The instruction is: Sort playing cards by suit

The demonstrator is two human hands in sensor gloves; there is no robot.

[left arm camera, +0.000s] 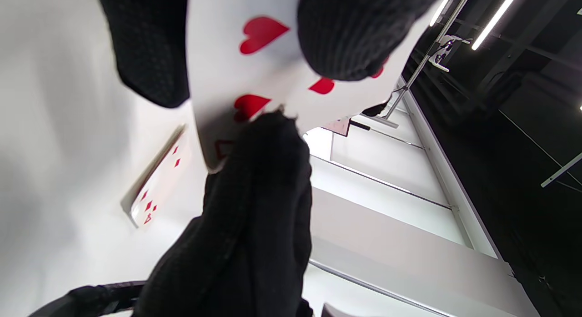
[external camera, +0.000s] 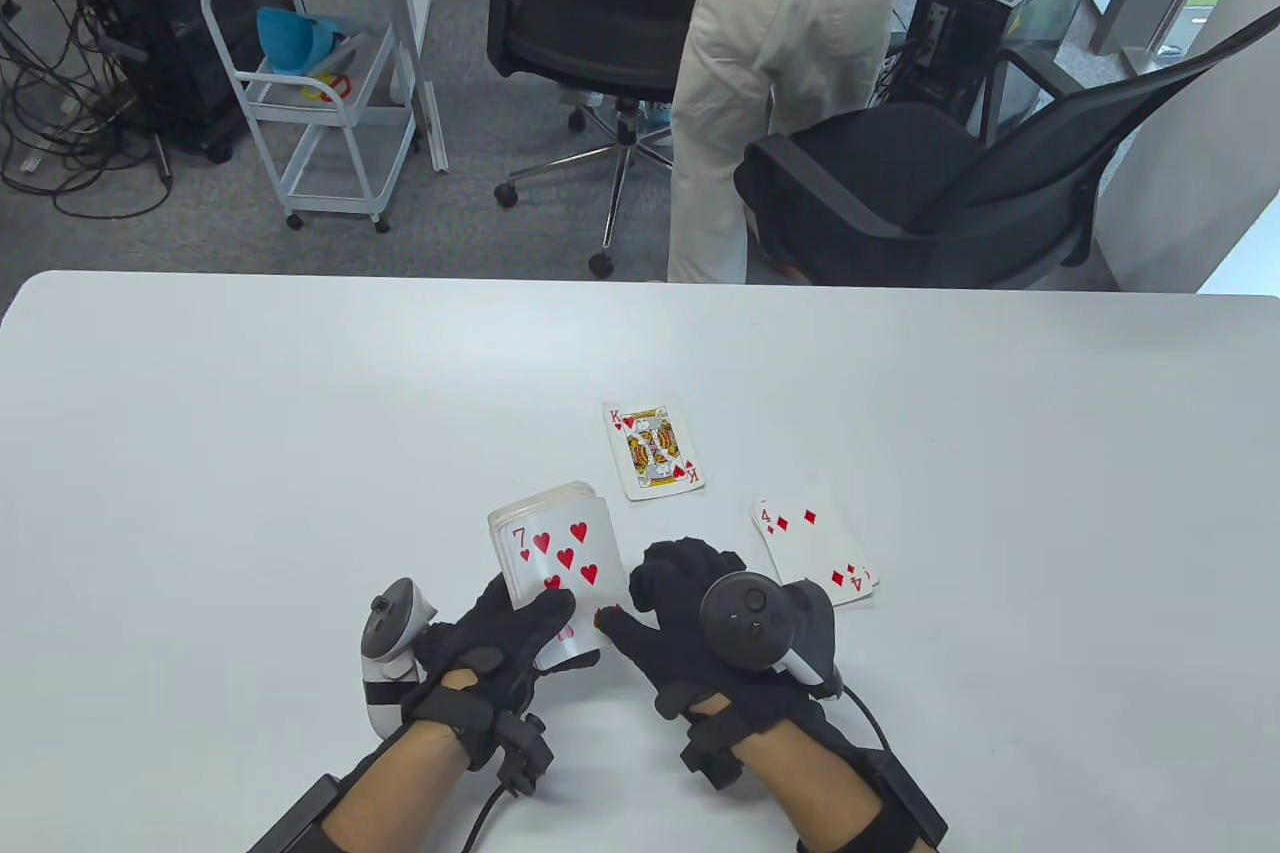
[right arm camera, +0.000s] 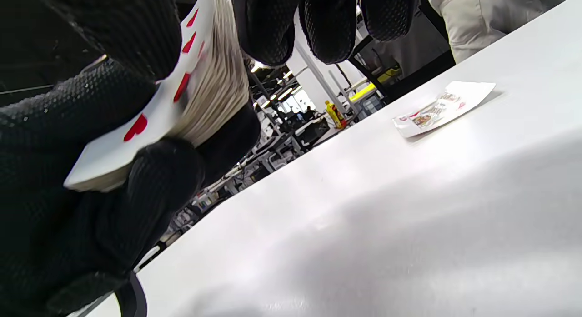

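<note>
My left hand [external camera: 520, 618] grips a face-up deck [external camera: 555, 543] just above the table, its thumb lying across the top card, a seven of hearts [left arm camera: 268, 48]. My right hand [external camera: 645, 593] is at the deck's right edge. Its thumb lies on the seven's near corner and its curled fingers [right arm camera: 327, 21] reach past the deck's [right arm camera: 213, 89] far side, pinching that card. A king of hearts [external camera: 652, 449] lies face up beyond the deck. A four of diamonds [external camera: 815, 553] tops a small pile to the right, partly hidden by my right hand's tracker.
The white table [external camera: 250, 453] stretches wide on both sides of the cards. Beyond its far edge a person [external camera: 780, 73] stands with their back turned, between two black office chairs [external camera: 920, 183]. A white cart [external camera: 320, 93] is at the far left.
</note>
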